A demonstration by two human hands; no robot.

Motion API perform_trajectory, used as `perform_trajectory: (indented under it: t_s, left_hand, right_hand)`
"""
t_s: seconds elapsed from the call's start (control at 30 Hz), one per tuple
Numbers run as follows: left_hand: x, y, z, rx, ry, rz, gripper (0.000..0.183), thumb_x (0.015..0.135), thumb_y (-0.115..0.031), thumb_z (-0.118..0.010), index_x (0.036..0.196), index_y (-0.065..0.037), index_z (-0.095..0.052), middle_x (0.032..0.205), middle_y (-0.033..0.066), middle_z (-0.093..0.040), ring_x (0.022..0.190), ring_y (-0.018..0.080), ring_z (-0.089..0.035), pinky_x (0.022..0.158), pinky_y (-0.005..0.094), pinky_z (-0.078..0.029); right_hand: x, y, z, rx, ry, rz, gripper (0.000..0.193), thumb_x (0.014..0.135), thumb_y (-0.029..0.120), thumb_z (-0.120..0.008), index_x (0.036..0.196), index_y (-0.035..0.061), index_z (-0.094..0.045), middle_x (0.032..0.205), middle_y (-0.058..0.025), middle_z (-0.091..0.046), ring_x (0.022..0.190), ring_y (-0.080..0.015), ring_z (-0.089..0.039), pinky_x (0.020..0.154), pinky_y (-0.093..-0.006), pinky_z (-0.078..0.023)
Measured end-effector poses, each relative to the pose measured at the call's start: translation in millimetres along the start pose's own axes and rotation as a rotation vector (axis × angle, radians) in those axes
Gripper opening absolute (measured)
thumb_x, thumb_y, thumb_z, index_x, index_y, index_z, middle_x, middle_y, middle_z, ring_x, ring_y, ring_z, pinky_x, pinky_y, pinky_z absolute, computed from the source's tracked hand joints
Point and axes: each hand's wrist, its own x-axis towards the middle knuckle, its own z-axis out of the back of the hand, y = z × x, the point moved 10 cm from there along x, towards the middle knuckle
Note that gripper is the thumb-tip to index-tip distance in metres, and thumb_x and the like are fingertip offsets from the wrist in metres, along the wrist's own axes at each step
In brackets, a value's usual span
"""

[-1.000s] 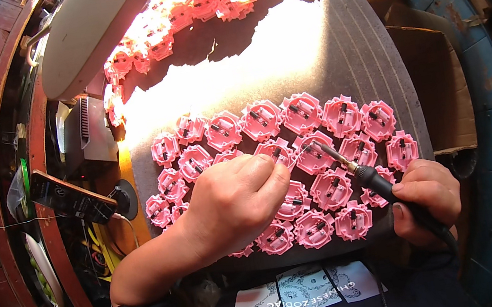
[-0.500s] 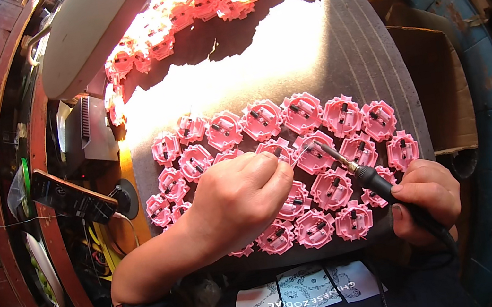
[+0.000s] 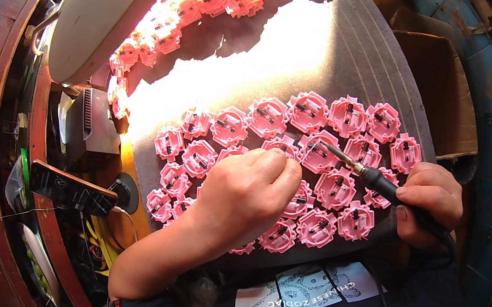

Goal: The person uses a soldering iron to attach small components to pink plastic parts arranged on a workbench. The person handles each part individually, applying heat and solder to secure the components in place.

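Note:
My right hand (image 3: 430, 195) is closed round the black handle of a soldering iron (image 3: 383, 186). The iron's metal tip reaches up and left into a pink plastic housing (image 3: 318, 158) fitted with small black components. Across from it, my left hand (image 3: 249, 189) is pinched round a thin strand of solder wire (image 3: 308, 153), whose end points into that same housing near the iron's tip. Whether tip and wire touch is too small to tell. Similar pink housings (image 3: 268, 117) lie in rows around both hands, some of them hidden under my left hand and forearm.
More pink housings (image 3: 189, 10) are heaped at the far side of the dark work surface (image 3: 371, 48), under a white lamp (image 3: 102, 34). A phone on a stand (image 3: 73, 190) and a grey box (image 3: 89, 128) are at left. Cardboard boxes (image 3: 436, 82) stand at right.
The whole view has shifted slightly, so the housings sit a little further right. Both hands keep their grips, and the iron and wire stay at the same housing.

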Motion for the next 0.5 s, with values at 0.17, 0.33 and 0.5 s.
perform_trajectory:
  t_s: [0.17,0.33,0.5]
  left_hand:
    - [0.1,-0.6,-1.6,-0.010,0.008,0.007,0.023,0.081,0.001,-0.079,0.101,0.002,-0.068,0.082,0.0092,-0.061,0.067,0.0255,-0.064,0.058,0.0385,-0.053]
    - [0.3,-0.7,-1.9,-0.013,0.002,-0.002,0.023,0.080,0.000,-0.079,0.101,0.002,-0.068,0.082,0.0094,-0.062,0.066,0.0254,-0.064,0.058,0.0386,-0.053]
    - [-4.1,2.6,6.5,-0.005,0.021,0.042,0.024,0.081,0.003,-0.079,0.103,0.002,-0.068,0.084,0.0106,-0.062,0.069,0.0270,-0.066,0.059,0.0392,-0.054]
  right_hand:
    - [0.9,0.9,-0.1,-0.007,0.003,0.001,0.033,0.068,0.005,-0.078,0.100,0.0026,-0.070,0.071,-0.0089,-0.064,0.052,-0.0234,-0.059,0.049,-0.0351,-0.046]
    - [-1.5,0.1,0.6,0.001,0.014,-0.007,0.034,0.068,0.006,-0.078,0.101,0.0026,-0.070,0.071,-0.0086,-0.063,0.052,-0.0238,-0.058,0.049,-0.0352,-0.046]
    - [-1.3,0.8,4.7,-0.027,-0.013,-0.002,0.033,0.071,0.008,-0.080,0.102,0.0010,-0.070,0.069,-0.0095,-0.063,0.051,-0.0241,-0.058,0.049,-0.0351,-0.045]
